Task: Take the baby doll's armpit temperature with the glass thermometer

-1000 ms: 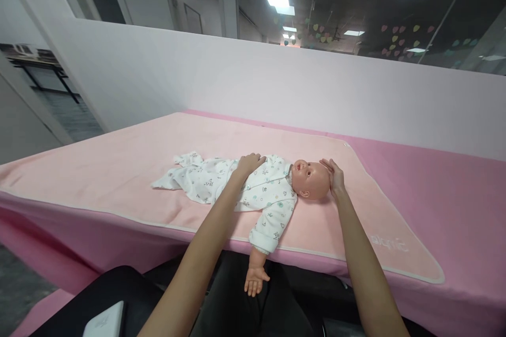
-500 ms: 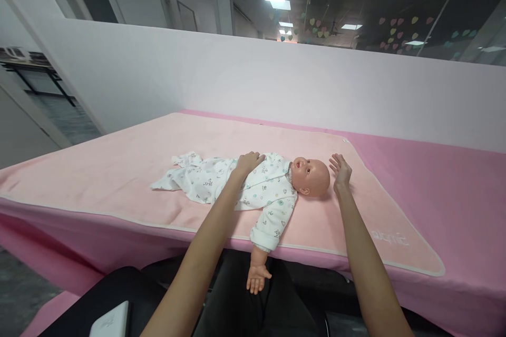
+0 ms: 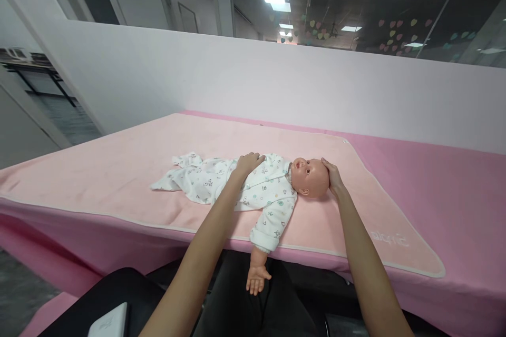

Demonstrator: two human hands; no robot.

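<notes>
A baby doll (image 3: 272, 181) lies on its back on a peach mat (image 3: 130, 168), its head to the right. It wears a white onesie with small prints, and one of its arms hangs over the table's front edge. My left hand (image 3: 250, 162) rests flat on the doll's belly with fingers extended. Against the top of the doll's head (image 3: 312, 178), my right hand (image 3: 332, 175) is touching, palm cupped and fingers stretched out rather than gripping. The far arm of the doll is hidden behind its body.
Pink cloth (image 3: 454, 195) covers the table under the mat. Behind it rises a white partition (image 3: 276, 84) with dark glass above. A white device (image 3: 108, 322) lies at the lower left on a black surface, beside my legs.
My right hand has moved left from beside the doll's head and now touches the top of it. My left hand and the doll stay as they were.
</notes>
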